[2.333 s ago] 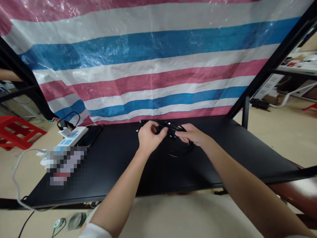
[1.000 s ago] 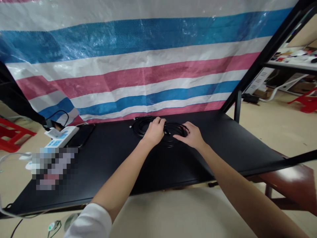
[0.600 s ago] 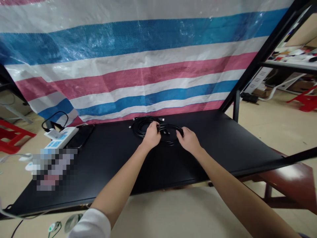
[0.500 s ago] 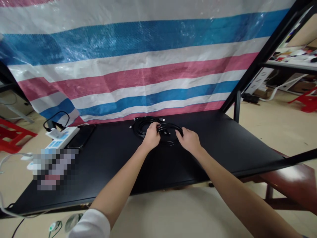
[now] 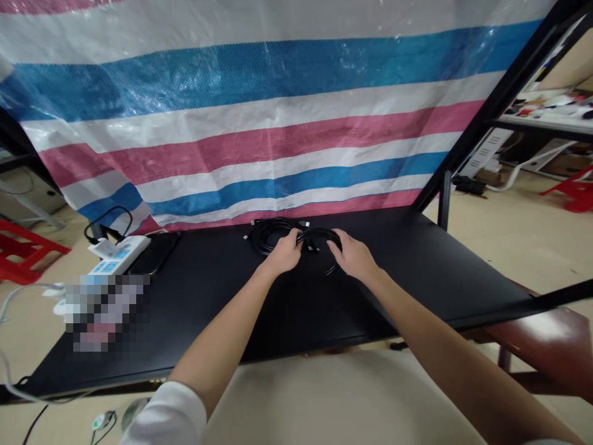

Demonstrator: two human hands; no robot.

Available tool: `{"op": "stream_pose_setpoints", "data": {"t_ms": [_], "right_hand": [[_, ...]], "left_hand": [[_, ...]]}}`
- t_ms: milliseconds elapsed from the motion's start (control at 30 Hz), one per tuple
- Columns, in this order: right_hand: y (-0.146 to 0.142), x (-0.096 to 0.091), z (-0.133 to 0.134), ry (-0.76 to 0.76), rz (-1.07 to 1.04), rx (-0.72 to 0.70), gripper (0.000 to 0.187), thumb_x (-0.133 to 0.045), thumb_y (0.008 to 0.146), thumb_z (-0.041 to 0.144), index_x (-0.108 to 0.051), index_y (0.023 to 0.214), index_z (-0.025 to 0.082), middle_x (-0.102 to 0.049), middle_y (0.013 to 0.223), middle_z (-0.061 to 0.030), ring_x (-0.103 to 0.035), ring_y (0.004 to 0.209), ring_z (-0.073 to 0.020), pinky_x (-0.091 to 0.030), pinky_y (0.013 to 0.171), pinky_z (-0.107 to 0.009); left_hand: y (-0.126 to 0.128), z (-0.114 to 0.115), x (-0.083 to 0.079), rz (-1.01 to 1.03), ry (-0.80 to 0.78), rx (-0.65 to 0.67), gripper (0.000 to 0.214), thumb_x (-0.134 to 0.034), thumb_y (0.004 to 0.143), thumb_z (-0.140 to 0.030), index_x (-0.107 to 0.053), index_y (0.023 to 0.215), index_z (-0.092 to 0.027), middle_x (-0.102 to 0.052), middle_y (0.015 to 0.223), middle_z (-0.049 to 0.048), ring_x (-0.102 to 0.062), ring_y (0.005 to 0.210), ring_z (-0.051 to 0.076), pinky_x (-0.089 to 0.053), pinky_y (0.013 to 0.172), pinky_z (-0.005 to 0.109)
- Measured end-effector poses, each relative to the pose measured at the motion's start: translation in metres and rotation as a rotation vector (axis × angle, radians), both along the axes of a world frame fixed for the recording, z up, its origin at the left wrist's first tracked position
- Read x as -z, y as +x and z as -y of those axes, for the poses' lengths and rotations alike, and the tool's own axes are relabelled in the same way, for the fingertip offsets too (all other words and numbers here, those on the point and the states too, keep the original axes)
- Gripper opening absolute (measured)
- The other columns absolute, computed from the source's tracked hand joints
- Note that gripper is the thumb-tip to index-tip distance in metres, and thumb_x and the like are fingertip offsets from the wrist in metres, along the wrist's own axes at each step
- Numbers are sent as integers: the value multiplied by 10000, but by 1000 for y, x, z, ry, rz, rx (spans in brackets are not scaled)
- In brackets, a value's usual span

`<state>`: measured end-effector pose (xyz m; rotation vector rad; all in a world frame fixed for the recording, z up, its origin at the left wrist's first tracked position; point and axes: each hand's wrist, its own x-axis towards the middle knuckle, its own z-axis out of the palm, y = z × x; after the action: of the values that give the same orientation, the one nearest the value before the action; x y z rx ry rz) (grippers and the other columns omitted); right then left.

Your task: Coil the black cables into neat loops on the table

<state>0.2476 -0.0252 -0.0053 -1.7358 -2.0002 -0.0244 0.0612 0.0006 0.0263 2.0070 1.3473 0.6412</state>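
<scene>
Between my two hands a black cable (image 5: 319, 233) is bent into a loop just over the black tabletop. My left hand (image 5: 286, 252) grips the loop's left side, fingers wrapped round it. My right hand (image 5: 353, 254) closes on its right side, with the thumb on the near face. Behind my left hand lies another coiled black cable (image 5: 260, 240), its metal plug ends sticking out around the coil. Dark connector ends also show below the loop, between my hands. How many strands each hand holds is hidden by the fingers.
A white power strip (image 5: 113, 259) with plugs and a dark phone (image 5: 155, 253) sit on the table's left side, beside a pixelated patch. A striped plastic sheet (image 5: 278, 142) hangs behind the black table (image 5: 199, 309). A black metal post (image 5: 443, 201) stands at the right.
The cable loop between my hands has become more tightly arched, and its lower strands have shifted right, toward my right hand. Both hands keep their grip in nearly the same place.
</scene>
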Motion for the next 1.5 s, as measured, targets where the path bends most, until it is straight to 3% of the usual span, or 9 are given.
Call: {"op": "stream_pose_setpoints", "data": {"t_ms": [167, 300, 467, 667, 800, 1000, 1133, 1233, 1500], "right_hand": [[2, -10, -1, -156, -57, -134, 279, -372, 892, 261, -621, 961, 157, -704, 821, -100, -660, 726, -214, -471, 682, -304], [2, -24, -3, -315, -223, -207, 319, -365, 882, 231, -566, 636, 195, -631, 577, -24, -585, 515, -145, -439, 577, -256], [1, -32, -7, -495, -295, -232, 378, -383, 854, 186, -485, 490, 209, -584, 505, 1, -535, 449, -117, -409, 529, -239], [-1, -24, -7, -411, -194, -188, 262, -487, 802, 184, -467, 543, 221, -563, 496, 15, -523, 464, -126, -361, 493, -235], [-5, -14, -6, -311, -225, -90, 216, -427, 848, 215, -503, 645, 220, -545, 500, 6, -537, 460, -143, -377, 495, -247], [-2, -13, -6, -97, -35, -79, 217, -390, 886, 264, -584, 930, 178, -680, 739, -77, -644, 678, -214, -427, 606, -283], [-5, -20, -4, -175, 211, -67, 268, -365, 905, 271, -586, 995, 151, -695, 804, -127, -657, 734, -246, -410, 602, -292], [-16, -26, -8, -243, 296, -26, 293, -345, 914, 276, -595, 981, 139, -689, 795, -148, -656, 748, -259, -404, 600, -301], [-61, -40, -65, -297, 90, 68, 312, -362, 911, 275, -650, 952, 163, -684, 943, -162, -637, 904, -268, -444, 663, -307]], "left_hand": [[1, 0, 2, -23, -5, -53, 197, -474, 842, -147, -569, 1011, -177, -686, 967, 81, -633, 950, 218, -470, 839, 329], [0, -1, 4, -34, 25, -49, 208, -467, 832, -129, -585, 998, -174, -689, 943, 85, -639, 936, 223, -474, 834, 329], [-4, -4, 3, -77, -109, -4, 150, -466, 822, -133, -600, 871, -179, -666, 738, 47, -646, 649, 170, -500, 620, 257], [-12, -5, 4, -39, -275, -16, 139, -527, 703, -29, -568, 689, -162, -621, 606, 7, -623, 574, 139, -470, 535, 213], [-13, -1, 8, -7, -301, -20, 200, -559, 673, -16, -582, 806, -163, -589, 558, -25, -631, 578, 146, -461, 505, 203], [-16, -1, 5, 20, -138, 20, 247, -459, 759, -25, -560, 941, -158, -647, 729, 20, -636, 597, 131, -484, 556, 220], [-23, -3, 2, -168, 22, 22, 172, -469, 806, -94, -581, 925, -148, -659, 750, 71, -652, 678, 191, -485, 651, 281], [-28, -7, -1, -227, 11, -42, 150, -465, 822, -126, -588, 905, -151, -659, 729, 73, -653, 694, 208, -475, 661, 288], [-54, -53, -15, -168, 8, -256, 182, -577, 785, -295, -607, 905, -161, -684, 832, 64, -649, 803, 209, -491, 714, 289]]}}
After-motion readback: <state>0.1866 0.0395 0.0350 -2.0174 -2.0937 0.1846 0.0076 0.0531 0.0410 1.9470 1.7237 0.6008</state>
